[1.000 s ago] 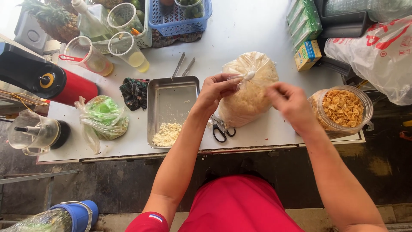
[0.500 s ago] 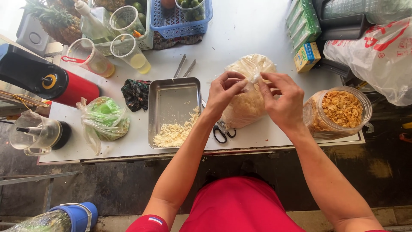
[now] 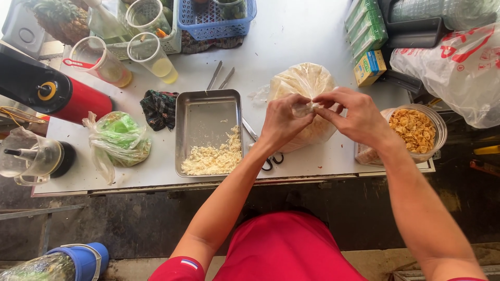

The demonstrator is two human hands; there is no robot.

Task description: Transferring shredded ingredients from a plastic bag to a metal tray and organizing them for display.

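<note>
A clear plastic bag (image 3: pixel 304 83) full of pale shredded food stands on the white table (image 3: pixel 291 36). My left hand (image 3: pixel 284 119) and my right hand (image 3: pixel 351 117) meet at the top of the bag, both pinching its gathered neck. Left of the bag lies a metal tray (image 3: pixel 205 117) with a heap of the same pale shreds in its near corner. Black-handled scissors (image 3: pixel 270 158) lie partly hidden under my left wrist.
A clear tub of fried orange bits (image 3: pixel 416 130) stands at the right. A green-filled plastic bag (image 3: pixel 120 140), a dark cloth (image 3: pixel 159 106), tongs (image 3: pixel 219 75), plastic cups (image 3: pixel 153 52), a blue basket (image 3: pixel 216 21), green cartons (image 3: pixel 367 31) and a red-printed bag (image 3: pixel 458 67) crowd the table.
My right hand moved left from beside the tub to the top of the bag. Both hands now pinch the bag's neck together.
</note>
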